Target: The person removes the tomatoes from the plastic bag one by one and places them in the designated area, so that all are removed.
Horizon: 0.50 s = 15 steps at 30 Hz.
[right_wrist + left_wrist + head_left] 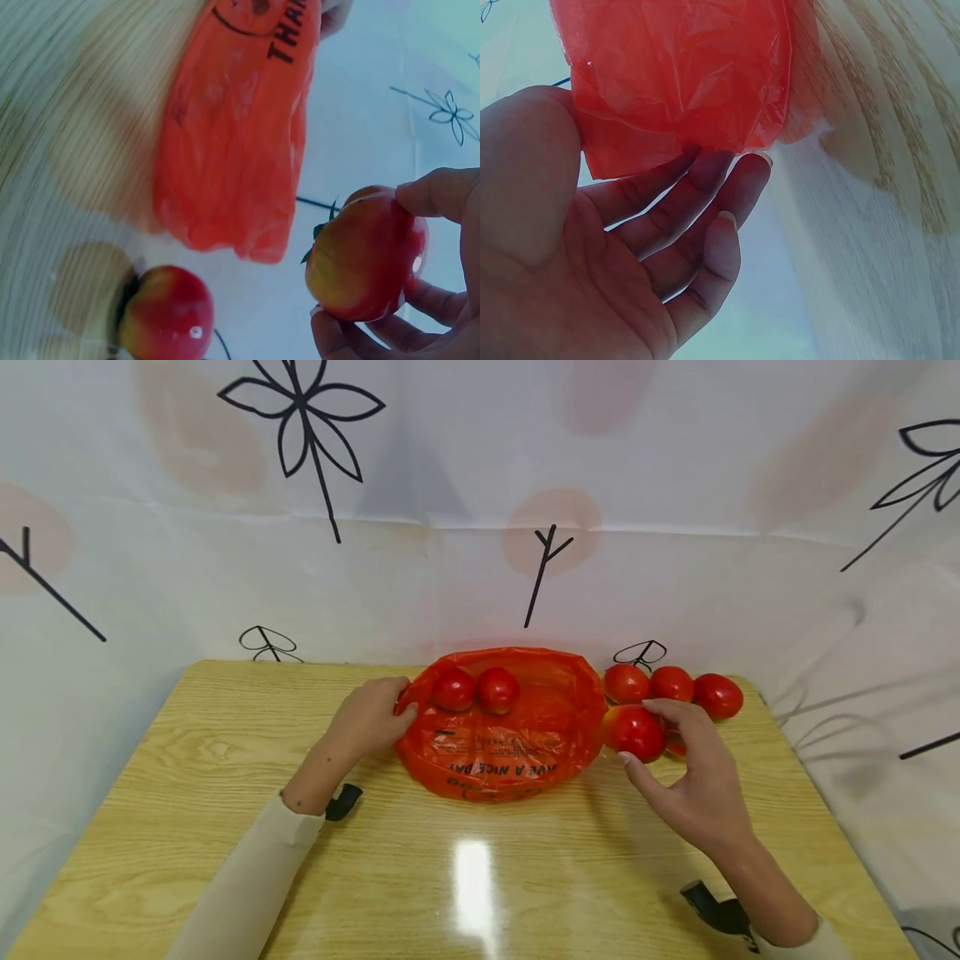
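Note:
A red plastic bag (543,702) stands with its mouth spread wide on the table, printed lettering on its near side. Two red tomatoes (498,690) lie inside, side by side. My left hand (363,718) pinches the bag's left rim between thumb and fingers; the left wrist view has the thin red film (682,82) in that grip. In my right hand (701,777) is a red tomato with a yellowish end (634,732), held by thumb and fingertips just beside the bag's right rim. Green leaves show at its stem end in the right wrist view, where the tomato (367,255) is off the table.
Several more tomatoes (671,683) sit on the table right of the bag, one partly hidden behind my right hand. The wooden table (375,877) backs onto a white cloth (450,585) with plant drawings. Black straps (716,910) show at both wrists.

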Each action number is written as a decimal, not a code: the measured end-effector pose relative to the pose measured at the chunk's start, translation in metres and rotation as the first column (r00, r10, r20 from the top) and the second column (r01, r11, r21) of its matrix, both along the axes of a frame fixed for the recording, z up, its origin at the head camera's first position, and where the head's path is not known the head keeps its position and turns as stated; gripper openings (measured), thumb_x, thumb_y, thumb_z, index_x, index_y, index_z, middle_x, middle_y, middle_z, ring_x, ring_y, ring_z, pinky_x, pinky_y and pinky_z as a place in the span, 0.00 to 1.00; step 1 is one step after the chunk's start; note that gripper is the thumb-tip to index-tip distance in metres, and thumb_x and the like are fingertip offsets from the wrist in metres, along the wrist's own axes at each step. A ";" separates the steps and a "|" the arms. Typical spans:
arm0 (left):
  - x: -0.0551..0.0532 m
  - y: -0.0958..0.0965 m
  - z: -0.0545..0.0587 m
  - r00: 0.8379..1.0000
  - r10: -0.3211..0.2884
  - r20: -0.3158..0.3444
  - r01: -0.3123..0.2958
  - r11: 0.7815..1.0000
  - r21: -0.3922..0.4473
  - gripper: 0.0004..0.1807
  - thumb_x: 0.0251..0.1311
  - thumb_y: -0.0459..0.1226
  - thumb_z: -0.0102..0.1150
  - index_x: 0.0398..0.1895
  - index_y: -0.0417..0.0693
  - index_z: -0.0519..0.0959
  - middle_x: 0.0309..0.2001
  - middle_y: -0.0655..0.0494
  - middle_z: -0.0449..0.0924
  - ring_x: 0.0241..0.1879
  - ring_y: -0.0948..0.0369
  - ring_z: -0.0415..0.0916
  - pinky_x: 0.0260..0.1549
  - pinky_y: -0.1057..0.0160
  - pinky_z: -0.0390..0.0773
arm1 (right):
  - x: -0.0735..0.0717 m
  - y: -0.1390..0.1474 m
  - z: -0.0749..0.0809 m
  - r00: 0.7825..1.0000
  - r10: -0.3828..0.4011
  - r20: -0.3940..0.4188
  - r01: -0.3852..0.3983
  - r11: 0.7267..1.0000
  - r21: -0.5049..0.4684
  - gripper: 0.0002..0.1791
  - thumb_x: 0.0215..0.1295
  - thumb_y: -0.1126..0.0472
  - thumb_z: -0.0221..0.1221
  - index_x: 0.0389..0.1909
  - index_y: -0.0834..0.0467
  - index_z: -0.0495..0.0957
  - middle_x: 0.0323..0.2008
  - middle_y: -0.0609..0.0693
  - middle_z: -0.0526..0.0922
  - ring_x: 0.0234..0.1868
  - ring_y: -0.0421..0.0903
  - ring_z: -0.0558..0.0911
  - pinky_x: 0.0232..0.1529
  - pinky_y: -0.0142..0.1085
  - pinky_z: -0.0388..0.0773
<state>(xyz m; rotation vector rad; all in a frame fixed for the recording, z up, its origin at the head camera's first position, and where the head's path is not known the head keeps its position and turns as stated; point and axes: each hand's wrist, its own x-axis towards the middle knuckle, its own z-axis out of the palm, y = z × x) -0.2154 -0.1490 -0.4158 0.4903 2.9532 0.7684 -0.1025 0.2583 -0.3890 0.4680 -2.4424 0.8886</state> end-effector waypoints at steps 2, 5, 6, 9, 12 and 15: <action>0.000 0.000 0.000 1.000 -0.003 -0.004 0.003 1.000 0.000 0.08 0.71 0.39 0.60 0.43 0.42 0.81 0.29 0.52 0.77 0.27 0.55 0.72 0.25 0.60 0.73 | 0.001 0.004 0.000 1.000 -0.020 -0.002 0.020 1.000 0.001 0.41 0.47 0.72 0.77 0.66 0.64 0.74 0.59 0.57 0.80 0.54 0.42 0.76 0.50 0.15 0.69; 0.000 0.000 0.000 1.000 -0.005 -0.007 0.005 1.000 0.000 0.08 0.71 0.39 0.60 0.43 0.42 0.81 0.29 0.52 0.77 0.27 0.56 0.72 0.25 0.60 0.73 | 0.002 0.009 0.000 0.999 -0.039 -0.004 0.039 0.999 -0.005 0.42 0.47 0.72 0.77 0.67 0.65 0.74 0.59 0.58 0.80 0.55 0.37 0.74 0.50 0.16 0.69; 0.000 0.000 0.000 1.000 -0.005 -0.006 0.005 1.000 0.001 0.08 0.71 0.39 0.60 0.43 0.42 0.81 0.29 0.52 0.77 0.27 0.56 0.72 0.26 0.60 0.73 | 0.002 0.011 0.000 0.999 -0.045 -0.006 0.045 0.999 -0.007 0.42 0.47 0.72 0.77 0.67 0.65 0.74 0.59 0.58 0.80 0.55 0.36 0.74 0.50 0.16 0.68; 0.000 0.000 0.000 1.000 -0.004 -0.005 0.004 1.000 0.000 0.08 0.71 0.39 0.60 0.44 0.42 0.81 0.29 0.52 0.77 0.27 0.56 0.72 0.26 0.60 0.73 | 0.002 0.018 0.000 0.998 -0.058 -0.012 0.058 0.998 -0.021 0.42 0.46 0.73 0.77 0.67 0.66 0.74 0.59 0.59 0.80 0.55 0.32 0.73 0.51 0.16 0.68; 0.000 0.000 0.000 1.000 -0.004 -0.006 0.004 1.000 -0.003 0.09 0.71 0.39 0.60 0.44 0.42 0.81 0.30 0.52 0.77 0.27 0.56 0.72 0.26 0.61 0.73 | 0.000 0.024 -0.001 0.997 -0.074 -0.016 0.073 0.997 -0.039 0.42 0.46 0.74 0.77 0.66 0.66 0.74 0.58 0.60 0.79 0.55 0.30 0.72 0.51 0.15 0.68; 0.000 0.000 0.000 1.000 -0.004 -0.007 0.004 1.000 -0.005 0.09 0.71 0.39 0.60 0.44 0.41 0.81 0.30 0.52 0.77 0.27 0.56 0.72 0.25 0.61 0.73 | -0.003 0.031 -0.001 0.996 -0.088 -0.006 0.087 0.994 -0.064 0.41 0.47 0.76 0.76 0.66 0.67 0.74 0.59 0.61 0.79 0.54 0.29 0.73 0.52 0.14 0.68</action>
